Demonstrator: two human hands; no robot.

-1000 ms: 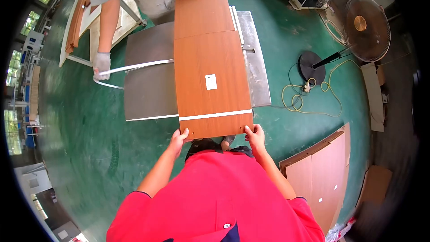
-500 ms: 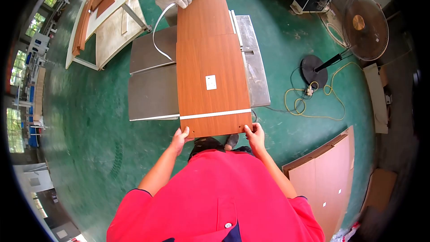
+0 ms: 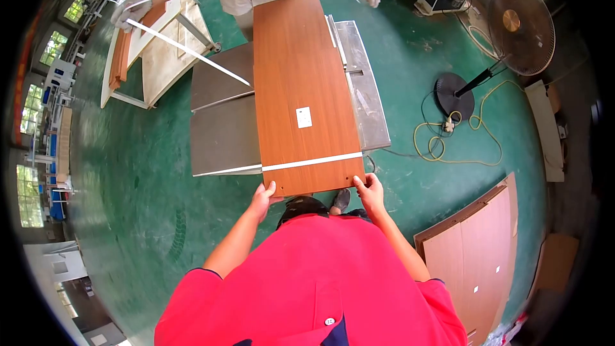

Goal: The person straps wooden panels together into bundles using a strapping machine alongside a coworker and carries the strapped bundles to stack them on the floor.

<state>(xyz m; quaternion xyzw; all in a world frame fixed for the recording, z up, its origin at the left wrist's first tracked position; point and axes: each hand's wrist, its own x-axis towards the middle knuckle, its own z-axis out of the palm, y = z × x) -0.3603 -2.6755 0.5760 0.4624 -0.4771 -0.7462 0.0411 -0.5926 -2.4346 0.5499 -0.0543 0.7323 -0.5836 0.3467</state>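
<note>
A long reddish-brown wood panel (image 3: 301,57) lies lengthwise before me, bearing a white label (image 3: 303,117). A white strap (image 3: 314,161) crosses it near my end. My left hand (image 3: 261,200) grips the near left corner, thumb on top and fingers underneath. At the near right corner, my right hand (image 3: 370,193) holds the panel the same way. Across from me, a co-worker's gloved hands (image 3: 131,13) are spread wide with a long white strap (image 3: 192,54) between them; one end of it reaches the panel's left edge.
Grey-brown flat surfaces (image 3: 224,134) and a metal-topped one (image 3: 365,90) flank the panel. A floor fan (image 3: 516,25) with yellow cable (image 3: 496,147) stands right. More panels (image 3: 471,256) lie at lower right. A white-framed table (image 3: 173,45) carries boards at upper left.
The co-worker's gloved hands have moved apart, one left and one right, stretching out the white strap. The panel's far end now appears uncovered. My hands keep their hold on the corners.
</note>
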